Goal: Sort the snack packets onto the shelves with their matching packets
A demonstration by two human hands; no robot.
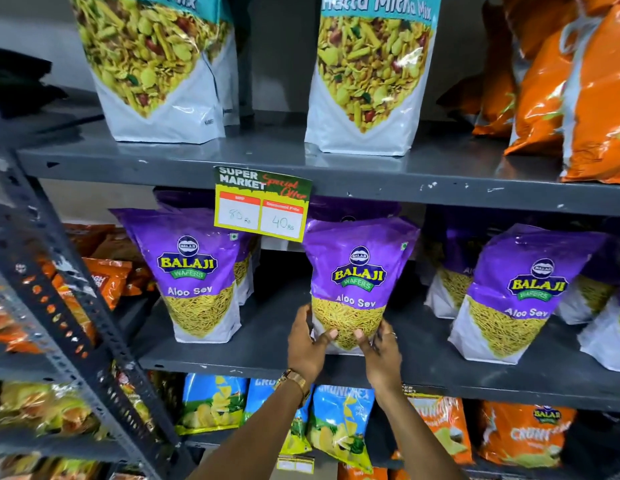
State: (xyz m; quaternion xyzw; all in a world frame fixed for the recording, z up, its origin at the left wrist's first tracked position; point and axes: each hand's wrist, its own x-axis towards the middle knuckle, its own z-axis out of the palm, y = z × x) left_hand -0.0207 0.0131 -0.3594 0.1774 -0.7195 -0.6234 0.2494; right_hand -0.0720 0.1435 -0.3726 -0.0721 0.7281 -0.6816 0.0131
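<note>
Standing across the whole view is a grey metal rack (336,168), and its shelves are carrying packets in rows. On the top shelf two big Khatta Mitha Mix pouches (367,74) are standing upright, their tops cut off by the frame, with orange bags (578,98) leaning at the right, also cut off. The middle shelf (232,355) is holding purple Balaji Aloo Sev packets: one at the left (197,275), one at the right (516,296), and more standing behind them, mostly hidden. Between those two, the Aloo Sev packet (357,282) is standing upright near the front edge of this shelf, well apart from its neighbours. The left hand (306,344) is gripping the packet's lower left corner, thumb across the front, with a gold watch (294,379) sitting on the wrist. The right hand (379,344) is clasping the lower right corner, a thin ring showing on one finger. On the bottom shelf blue chip packets (339,420) are lying left of orange Crunchex packets (519,434), their upper parts hidden by the shelf edge. At the far left, a second rack is holding orange and yellow packets, too blurred to read. A Super Market price tag (263,202) is hanging from the top shelf's edge, its handwritten figures faint.
</note>
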